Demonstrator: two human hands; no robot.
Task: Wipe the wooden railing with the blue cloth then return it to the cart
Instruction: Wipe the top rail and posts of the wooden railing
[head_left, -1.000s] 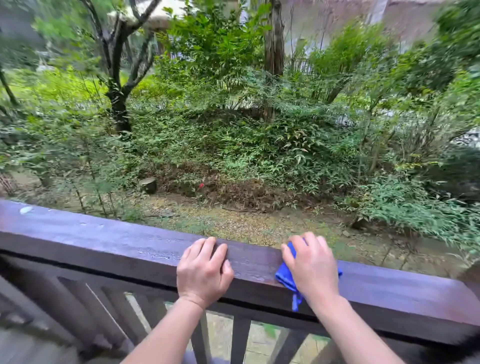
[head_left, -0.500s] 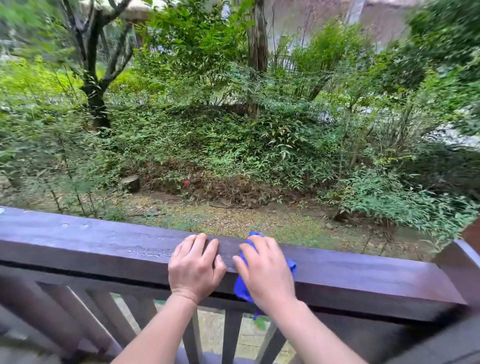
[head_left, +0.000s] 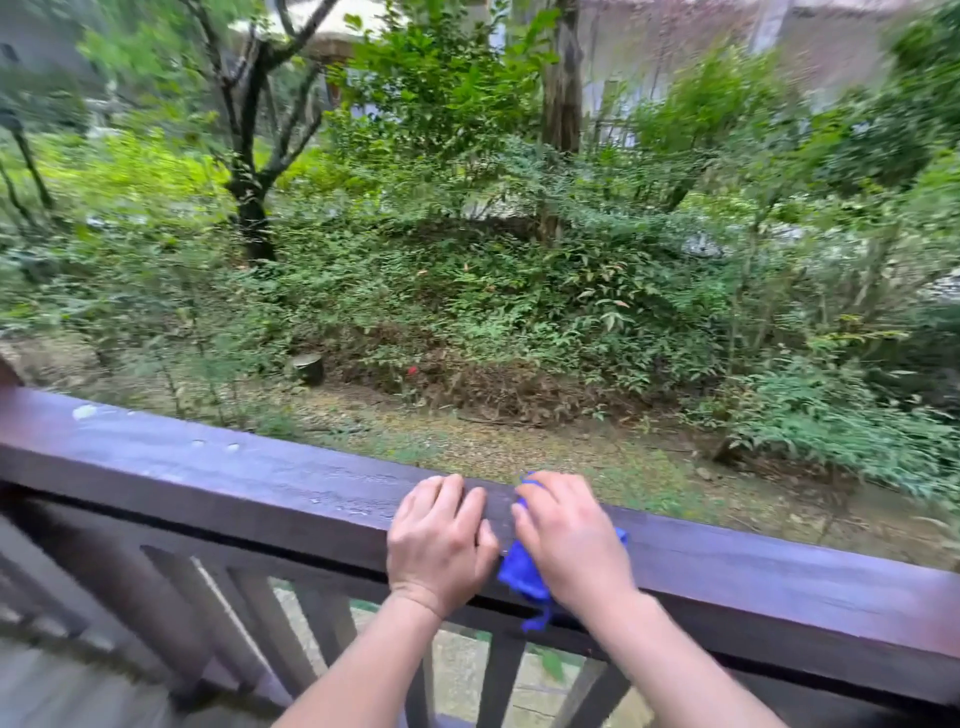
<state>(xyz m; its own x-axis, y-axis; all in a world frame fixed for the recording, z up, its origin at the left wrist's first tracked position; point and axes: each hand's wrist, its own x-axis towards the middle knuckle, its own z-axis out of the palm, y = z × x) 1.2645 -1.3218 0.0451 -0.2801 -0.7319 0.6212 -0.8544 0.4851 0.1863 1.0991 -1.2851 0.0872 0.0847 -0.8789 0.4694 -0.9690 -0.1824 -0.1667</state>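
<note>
Blue cloth (head_left: 522, 569) sits bunched under the right hand (head_left: 569, 540), pressed on the wooden railing (head_left: 260, 483) at lower centre of the head view. Left hand (head_left: 439, 540) lies flat beside it, fingers together, gripping nothing. Wiping looks mid-way: pale spots remain on the rail at left. No cart visible; the return is not yet done.

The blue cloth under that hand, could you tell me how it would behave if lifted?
The blue cloth probably goes limp: it bunches under the right hand and a tail droops over the railing. It looks light, since it hangs without slipping off.
</note>
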